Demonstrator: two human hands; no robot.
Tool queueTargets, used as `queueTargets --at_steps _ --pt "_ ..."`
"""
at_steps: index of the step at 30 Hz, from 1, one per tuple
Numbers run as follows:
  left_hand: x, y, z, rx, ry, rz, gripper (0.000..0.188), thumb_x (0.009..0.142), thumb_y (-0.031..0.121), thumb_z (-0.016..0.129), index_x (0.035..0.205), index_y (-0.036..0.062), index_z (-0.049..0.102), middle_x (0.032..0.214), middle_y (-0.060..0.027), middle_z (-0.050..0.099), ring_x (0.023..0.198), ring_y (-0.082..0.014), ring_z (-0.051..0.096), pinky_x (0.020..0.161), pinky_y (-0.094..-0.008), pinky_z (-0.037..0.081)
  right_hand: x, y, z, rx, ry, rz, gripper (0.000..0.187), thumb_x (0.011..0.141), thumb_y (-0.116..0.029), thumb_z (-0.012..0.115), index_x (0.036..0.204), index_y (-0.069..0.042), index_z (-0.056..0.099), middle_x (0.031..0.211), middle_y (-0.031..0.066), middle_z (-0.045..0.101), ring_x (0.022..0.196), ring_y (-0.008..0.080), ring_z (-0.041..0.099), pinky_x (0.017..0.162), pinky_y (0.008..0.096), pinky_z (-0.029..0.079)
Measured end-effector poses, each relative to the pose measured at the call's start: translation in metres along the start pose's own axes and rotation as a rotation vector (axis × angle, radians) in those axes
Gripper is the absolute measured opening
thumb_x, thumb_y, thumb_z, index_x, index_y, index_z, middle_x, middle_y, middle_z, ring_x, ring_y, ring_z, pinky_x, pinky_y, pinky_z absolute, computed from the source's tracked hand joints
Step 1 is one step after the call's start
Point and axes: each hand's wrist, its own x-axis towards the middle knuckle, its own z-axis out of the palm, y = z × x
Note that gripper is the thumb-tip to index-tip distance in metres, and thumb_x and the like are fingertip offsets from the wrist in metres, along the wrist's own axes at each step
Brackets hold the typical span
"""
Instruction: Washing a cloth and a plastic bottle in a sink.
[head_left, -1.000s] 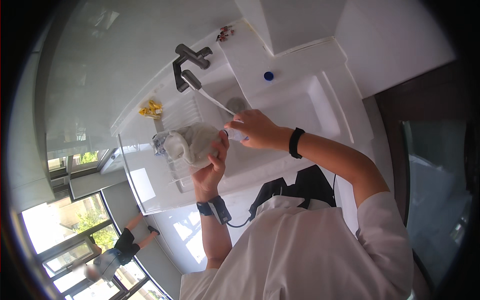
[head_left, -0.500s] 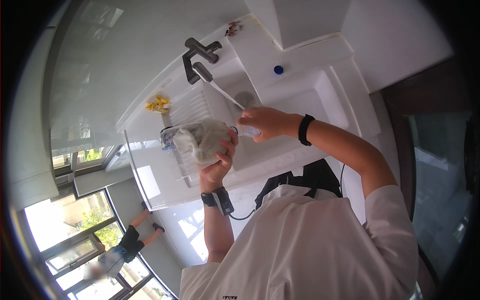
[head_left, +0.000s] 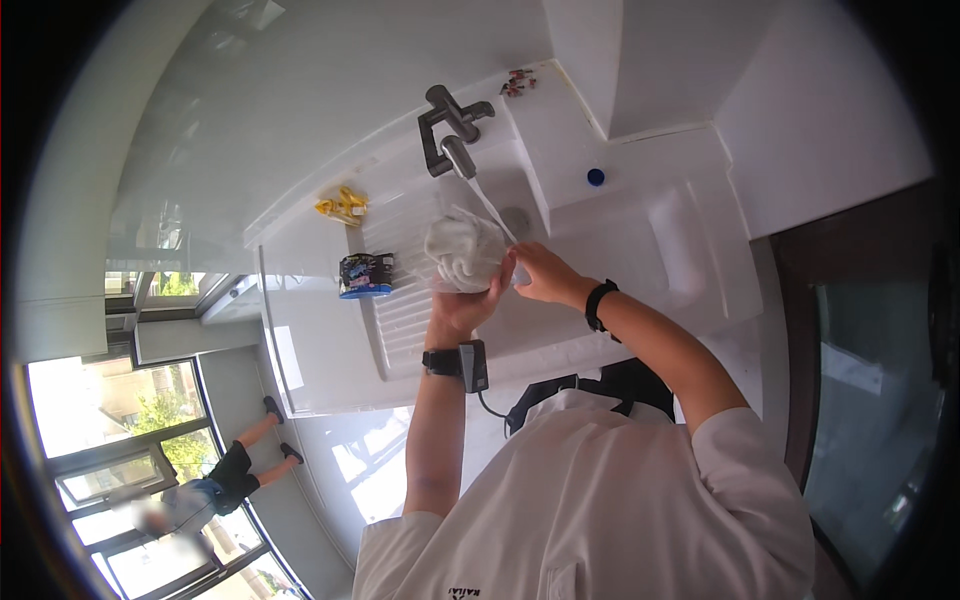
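Note:
My left hand (head_left: 472, 305) is wrapped from below around a bunched white cloth (head_left: 462, 245) with clear plastic about it; whether the plastic is a bag or a bottle I cannot tell. Right beside it, my right hand (head_left: 548, 274) has its fingers closed on a small clear plastic piece, mostly hidden by the fingers. Both hands meet over the sink basin (head_left: 505, 190). A stream of water (head_left: 489, 207) runs from the grey faucet (head_left: 457, 155) and falls beside my right fingertips.
A ribbed drainboard (head_left: 400, 335) lies left of the basin, with a black and blue packet (head_left: 366, 276) and a yellow packet (head_left: 345, 206) near it. A round blue cap (head_left: 596, 177) sits on the ledge. Another person (head_left: 215, 490) stands by the windows.
The white cloth has turned and come off the black and blue packet, which now shows fully. My hands have closed together nearer the water stream. The whole view has shifted.

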Motion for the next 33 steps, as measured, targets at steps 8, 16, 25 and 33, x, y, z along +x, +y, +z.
queueTargets --at_steps 8,16,25,33 --pt "0.048 0.032 -0.033 0.238 0.166 0.301 0.057 0.091 0.048 0.06 0.132 0.0085 0.053 0.131 -0.0182 0.052 0.121 -0.0396 0.052 0.091 -0.0449 0.057 -0.002 0.01 0.024 0.121 0.039 0.221 0.049 0.072 -0.005 0.07 0.118 -0.003 0.054 0.121 0.0208 0.06 0.117 0.0412 0.054 0.098 0.0465 0.045" --pt "0.07 0.055 -0.026 0.299 0.207 0.274 0.043 0.097 0.041 0.055 0.128 0.0122 0.056 0.129 -0.0146 0.053 0.117 -0.0377 0.053 0.094 -0.0448 0.056 0.022 0.022 0.019 -0.025 -0.18 0.35 0.049 0.07 -0.003 0.069 0.117 -0.002 0.055 0.106 0.0262 0.064 0.106 0.0443 0.059 0.092 0.0472 0.049" --pt "0.096 0.071 -0.021 0.707 -0.025 0.426 0.04 0.099 0.034 0.051 0.134 0.0137 0.05 0.131 -0.0152 0.052 0.122 -0.0383 0.05 0.096 -0.0467 0.055 0.035 0.034 0.042 -0.04 0.184 0.299 0.059 0.067 -0.016 0.081 0.118 -0.001 0.058 0.109 0.0219 0.064 0.105 0.04 0.062 0.089 0.0466 0.05" --pt "0.101 0.077 -0.027 0.906 -0.056 0.506 0.038 0.098 0.028 0.052 0.133 0.0124 0.05 0.133 -0.0161 0.05 0.123 -0.0381 0.05 0.094 -0.0472 0.055 0.048 0.016 0.05 -0.044 0.37 0.4 0.052 0.074 -0.021 0.078 0.119 -0.001 0.058 0.109 0.0209 0.065 0.104 0.0407 0.061 0.085 0.0473 0.05"
